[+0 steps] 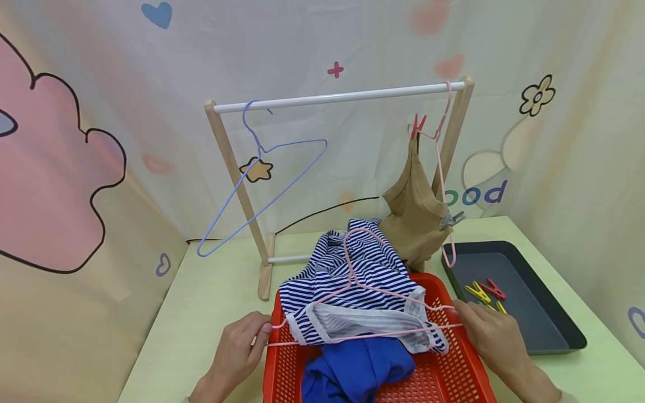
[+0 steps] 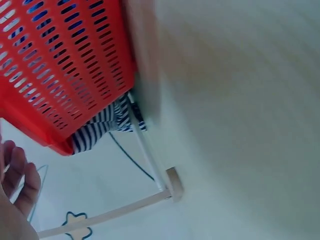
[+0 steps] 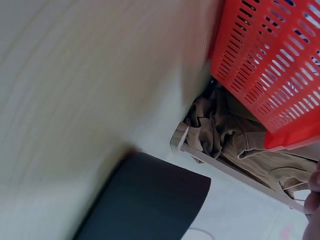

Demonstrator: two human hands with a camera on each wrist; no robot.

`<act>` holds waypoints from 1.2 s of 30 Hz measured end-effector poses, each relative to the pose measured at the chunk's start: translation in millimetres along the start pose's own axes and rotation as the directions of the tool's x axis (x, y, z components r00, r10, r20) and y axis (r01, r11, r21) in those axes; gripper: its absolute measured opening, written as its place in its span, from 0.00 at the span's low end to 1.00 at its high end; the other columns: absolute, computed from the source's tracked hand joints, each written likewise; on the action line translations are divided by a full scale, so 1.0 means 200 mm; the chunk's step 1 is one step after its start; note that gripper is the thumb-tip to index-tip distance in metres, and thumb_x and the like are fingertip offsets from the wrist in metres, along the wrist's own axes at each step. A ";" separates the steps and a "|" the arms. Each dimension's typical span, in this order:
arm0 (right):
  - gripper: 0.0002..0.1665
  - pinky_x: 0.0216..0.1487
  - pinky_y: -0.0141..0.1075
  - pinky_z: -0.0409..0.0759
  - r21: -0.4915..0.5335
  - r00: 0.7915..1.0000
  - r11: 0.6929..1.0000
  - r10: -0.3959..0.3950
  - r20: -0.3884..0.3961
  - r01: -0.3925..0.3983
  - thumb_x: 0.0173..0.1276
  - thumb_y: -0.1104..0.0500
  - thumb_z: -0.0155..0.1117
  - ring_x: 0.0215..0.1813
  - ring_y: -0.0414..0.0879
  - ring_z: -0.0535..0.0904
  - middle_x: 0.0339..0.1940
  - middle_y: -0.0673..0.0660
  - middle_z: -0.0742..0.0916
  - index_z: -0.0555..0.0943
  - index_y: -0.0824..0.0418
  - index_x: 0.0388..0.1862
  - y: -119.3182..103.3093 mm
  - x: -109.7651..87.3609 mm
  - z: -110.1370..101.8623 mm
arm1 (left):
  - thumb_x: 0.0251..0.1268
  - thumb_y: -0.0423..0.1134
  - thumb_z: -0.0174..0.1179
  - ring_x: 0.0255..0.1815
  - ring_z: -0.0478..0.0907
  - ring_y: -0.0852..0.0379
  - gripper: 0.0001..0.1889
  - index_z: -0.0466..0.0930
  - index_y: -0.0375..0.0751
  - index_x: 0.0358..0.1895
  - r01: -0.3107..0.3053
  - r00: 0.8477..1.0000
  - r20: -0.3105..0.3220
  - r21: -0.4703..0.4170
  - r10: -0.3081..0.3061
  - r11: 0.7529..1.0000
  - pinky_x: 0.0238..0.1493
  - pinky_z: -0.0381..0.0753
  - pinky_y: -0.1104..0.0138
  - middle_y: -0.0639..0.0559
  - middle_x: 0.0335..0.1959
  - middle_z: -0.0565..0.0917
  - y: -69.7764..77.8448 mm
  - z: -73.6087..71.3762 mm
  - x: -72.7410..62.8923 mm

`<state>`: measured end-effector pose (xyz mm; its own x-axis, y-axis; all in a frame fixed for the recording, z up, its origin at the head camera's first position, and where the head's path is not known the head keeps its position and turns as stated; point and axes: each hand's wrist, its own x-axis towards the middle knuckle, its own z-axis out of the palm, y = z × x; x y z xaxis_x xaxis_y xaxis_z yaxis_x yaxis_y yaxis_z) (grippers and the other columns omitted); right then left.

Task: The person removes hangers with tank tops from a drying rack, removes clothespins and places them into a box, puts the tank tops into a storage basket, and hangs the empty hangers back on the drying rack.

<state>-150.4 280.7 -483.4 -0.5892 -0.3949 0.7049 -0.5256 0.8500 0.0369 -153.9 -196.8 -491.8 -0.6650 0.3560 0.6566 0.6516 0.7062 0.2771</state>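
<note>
My left hand point(image 1: 242, 348) pinches the left end of a pink hanger point(image 1: 351, 268), and my right hand point(image 1: 494, 340) pinches its right end. The hanger lies over a navy-and-white striped garment point(image 1: 322, 268) draped across the back of a red basket point(image 1: 481, 372). Its bottom bar passes in front of the garment's white-edged opening. A blue cloth point(image 1: 355, 369) lies lower in the basket. In the left wrist view the fingers point(image 2: 31, 186) show beside the basket wall; in the right wrist view only a sliver of the hand is visible.
Behind stands a rack with a white rail point(image 1: 332, 99). An empty blue hanger point(image 1: 262, 151) hangs at its left; brown trousers point(image 1: 415, 207) hang clipped to another pink hanger at its right. A dark tray point(image 1: 534, 313) holds several clothespins point(image 1: 492, 289) on the right.
</note>
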 end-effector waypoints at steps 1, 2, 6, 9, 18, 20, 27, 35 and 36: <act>0.26 0.23 0.37 0.83 -0.001 1.000 1.000 -0.004 -0.012 0.004 0.79 0.44 0.43 0.19 0.40 0.79 0.24 0.54 0.87 0.82 0.61 0.42 0.00 0.00 0.00 | 0.63 0.31 0.64 0.32 0.75 0.68 0.06 0.81 0.46 0.41 -0.010 1.000 -0.022 0.011 0.011 1.000 0.35 0.76 0.78 0.61 0.32 0.81 0.00 -0.01 0.01; 0.31 0.23 0.37 0.83 -0.005 1.000 1.000 -0.006 -0.022 0.006 0.80 0.42 0.37 0.18 0.40 0.79 0.24 0.54 0.86 0.82 0.61 0.42 0.00 0.00 0.01 | 0.63 0.32 0.64 0.35 0.77 0.66 0.07 0.82 0.46 0.41 -0.013 0.999 -0.039 0.023 0.014 1.000 0.39 0.77 0.77 0.60 0.34 0.82 0.01 -0.01 0.02; 0.32 0.23 0.38 0.83 -0.003 0.999 1.000 -0.006 -0.032 0.006 0.79 0.40 0.36 0.18 0.40 0.79 0.23 0.54 0.86 0.82 0.61 0.42 0.00 -0.01 0.01 | 0.63 0.34 0.63 0.43 0.78 0.60 0.08 0.83 0.43 0.45 -0.019 0.997 -0.071 0.044 0.022 0.999 0.49 0.76 0.73 0.56 0.42 0.84 0.05 -0.05 0.09; 0.32 0.23 0.38 0.83 0.000 0.999 1.000 -0.003 -0.036 0.003 0.79 0.40 0.37 0.19 0.41 0.80 0.24 0.54 0.86 0.82 0.61 0.42 0.01 -0.01 0.02 | 0.65 0.38 0.62 0.47 0.78 0.59 0.11 0.84 0.43 0.49 -0.011 1.000 -0.016 0.055 0.011 0.998 0.51 0.78 0.69 0.56 0.45 0.84 0.11 -0.07 0.15; 0.31 0.24 0.40 0.84 0.010 0.999 1.000 0.005 -0.043 -0.004 0.79 0.40 0.38 0.20 0.42 0.81 0.24 0.54 0.87 0.82 0.61 0.42 0.01 -0.01 0.02 | 0.65 0.45 0.65 0.45 0.77 0.64 0.12 0.85 0.50 0.49 0.030 0.982 0.186 0.072 -0.043 0.997 0.48 0.81 0.68 0.61 0.41 0.85 0.23 -0.05 0.24; 0.31 0.24 0.40 0.84 0.015 0.999 1.000 0.002 -0.047 -0.002 0.79 0.40 0.38 0.20 0.43 0.81 0.25 0.54 0.87 0.82 0.61 0.42 0.01 -0.01 0.02 | 0.63 0.42 0.66 0.43 0.77 0.64 0.10 0.86 0.50 0.47 0.031 0.984 0.174 0.060 -0.041 0.998 0.47 0.82 0.69 0.61 0.39 0.85 0.23 -0.04 0.24; 0.30 0.24 0.39 0.83 0.015 0.999 1.000 0.008 -0.051 -0.008 0.78 0.41 0.41 0.19 0.42 0.81 0.24 0.54 0.87 0.83 0.61 0.41 0.01 -0.01 0.02 | 0.59 0.34 0.69 0.40 0.79 0.63 0.10 0.88 0.44 0.45 0.024 0.998 0.065 -0.003 -0.024 1.000 0.43 0.83 0.70 0.58 0.37 0.87 0.21 -0.04 0.22; 0.31 0.21 0.36 0.81 -0.002 0.998 0.999 0.032 -0.054 -0.032 0.79 0.40 0.37 0.16 0.35 0.71 0.20 0.52 0.84 0.82 0.60 0.40 0.01 -0.02 0.02 | 0.58 0.32 0.69 0.38 0.78 0.64 0.08 0.87 0.43 0.40 0.076 0.997 0.012 0.045 -0.077 0.996 0.40 0.83 0.72 0.58 0.35 0.84 0.15 -0.08 0.17; 0.31 0.21 0.36 0.81 -0.001 0.998 0.999 0.032 -0.058 -0.032 0.79 0.40 0.37 0.16 0.34 0.70 0.19 0.52 0.84 0.81 0.60 0.40 0.01 -0.02 0.02 | 0.58 0.32 0.69 0.39 0.79 0.63 0.08 0.87 0.43 0.40 0.094 0.995 0.012 0.053 -0.094 0.994 0.40 0.84 0.71 0.57 0.35 0.84 0.14 -0.09 0.17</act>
<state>-151.9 282.1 -488.5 -0.5692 -0.3463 0.7457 -0.5057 0.8626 0.0146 -151.1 -175.2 -449.5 -0.7280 0.2953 0.6188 0.5661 0.7680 0.2995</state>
